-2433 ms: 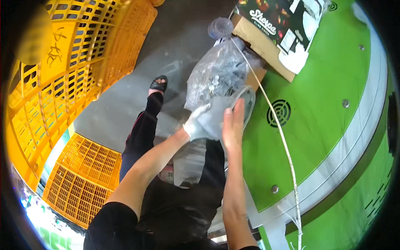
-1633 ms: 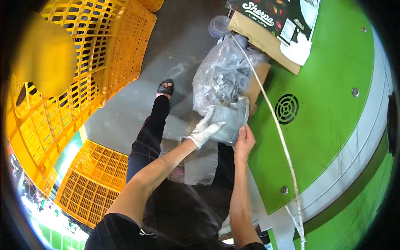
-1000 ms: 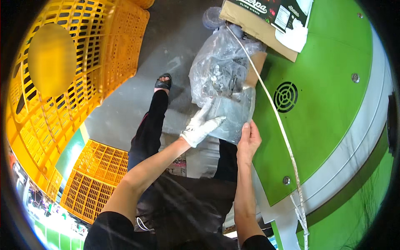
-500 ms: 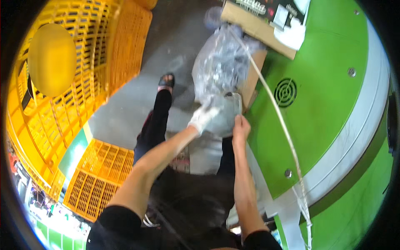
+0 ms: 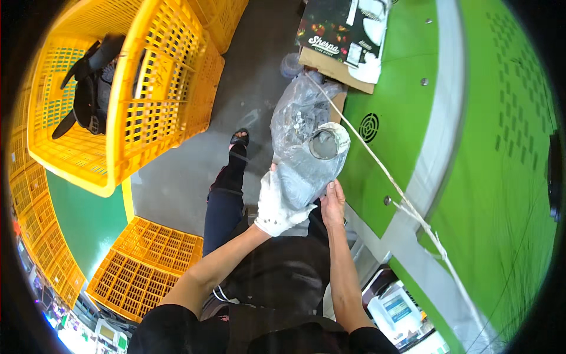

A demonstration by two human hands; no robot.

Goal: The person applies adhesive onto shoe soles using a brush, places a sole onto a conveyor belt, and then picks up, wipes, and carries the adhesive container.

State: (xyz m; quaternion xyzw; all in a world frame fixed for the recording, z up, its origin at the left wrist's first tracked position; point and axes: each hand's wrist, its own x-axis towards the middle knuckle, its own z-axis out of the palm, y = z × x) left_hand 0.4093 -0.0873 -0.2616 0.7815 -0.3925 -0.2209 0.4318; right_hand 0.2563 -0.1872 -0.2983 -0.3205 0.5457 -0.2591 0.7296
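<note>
My left hand [image 5: 275, 207], in a white glove with a bare fingertip showing, holds the near left side of a clear plastic bag [image 5: 305, 180]. On the right, my bare right hand [image 5: 333, 203] pinches the bag's near edge between thumb and fingers. The bag is crumpled and stretched between both hands. Just beyond my fingers, a round, pale-rimmed thing [image 5: 326, 143] with a grey middle rests against the plastic; I cannot make out its kind. More bunched clear plastic [image 5: 298, 112] lies behind it, partly over cardboard.
A yellow crate [image 5: 127, 141] holding dark items stands at the left. Another yellow crate [image 5: 141, 265] is lower left. At the far side sits a black printed carton [image 5: 342, 35]. A pale rope [image 5: 377, 162] slants across the green surface [image 5: 377, 200] on my right.
The view has shifted. My gloved hand has drawn back toward me along the plastic. The round thing now shows plainly, and the bag is spread wider between my hands.
</note>
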